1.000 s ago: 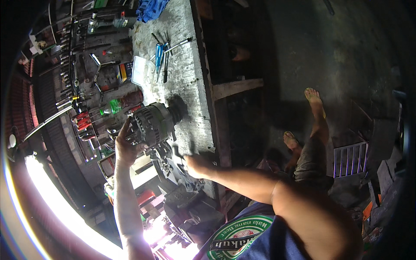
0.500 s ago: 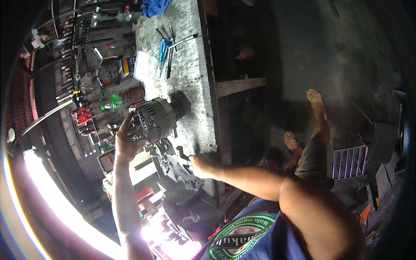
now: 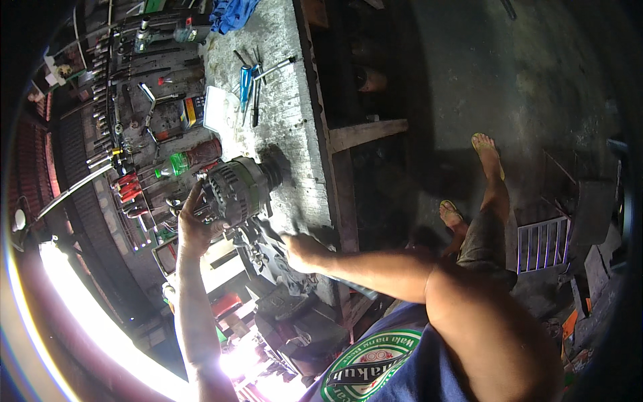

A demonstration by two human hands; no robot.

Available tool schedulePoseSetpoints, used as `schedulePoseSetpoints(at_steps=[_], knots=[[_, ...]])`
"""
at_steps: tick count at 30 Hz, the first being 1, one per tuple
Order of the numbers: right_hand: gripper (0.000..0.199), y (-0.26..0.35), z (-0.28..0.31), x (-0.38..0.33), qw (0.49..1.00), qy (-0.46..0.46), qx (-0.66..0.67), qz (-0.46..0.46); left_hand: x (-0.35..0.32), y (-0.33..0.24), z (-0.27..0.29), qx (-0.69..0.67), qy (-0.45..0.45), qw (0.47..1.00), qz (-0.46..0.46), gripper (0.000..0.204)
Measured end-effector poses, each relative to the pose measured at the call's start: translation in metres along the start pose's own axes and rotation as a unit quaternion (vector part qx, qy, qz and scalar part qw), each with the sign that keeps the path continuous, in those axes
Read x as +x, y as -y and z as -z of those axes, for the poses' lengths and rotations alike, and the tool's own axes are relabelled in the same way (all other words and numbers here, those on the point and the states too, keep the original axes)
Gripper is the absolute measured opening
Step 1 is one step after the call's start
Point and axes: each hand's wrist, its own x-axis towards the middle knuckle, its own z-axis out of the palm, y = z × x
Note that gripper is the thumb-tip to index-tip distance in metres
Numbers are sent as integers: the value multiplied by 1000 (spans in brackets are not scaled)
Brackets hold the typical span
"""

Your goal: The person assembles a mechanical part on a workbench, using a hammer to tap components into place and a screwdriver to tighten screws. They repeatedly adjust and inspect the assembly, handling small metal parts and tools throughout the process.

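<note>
Gripping the grey ribbed metal alternator with my left hand, I have my fingers wrapped around its finned rear end and clamped on it, thumb up along the housing. Over the last second the unit has barely shifted on the tabletop; it sits at about the same spot near the front edge, pulley end pointing away from me toward the bare concrete top. What has changed is my right hand: it has slid a little toward the alternator and now lies just below it, fingers curled together around what looks like a dark slim tool whose tip reaches up under the casing. I cannot make out what kind of tool it is, or whether its tip touches the housing. To my mind that means I have the work steadied and am closing in on the underside of the body. Beneath my right hand is a dark bench vise, partly lost in glare. Farther off on the tabletop lie blue-handled screwdrivers beside a steel wrench, and a blue rag at the far end. Off to the left, a green plastic bottle lies among racked hand tools.
</note>
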Motion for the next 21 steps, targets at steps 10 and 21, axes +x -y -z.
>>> schedulePoseSetpoints(at_steps=[10,21], knots=[[21,-58,-53,43,972,167,-58,152,-1,3,4,4,6,1000,-8,148],[21,-10,-11,-12,996,-54,65,30,-2,-1,3,12,-2,1000,6,144]])
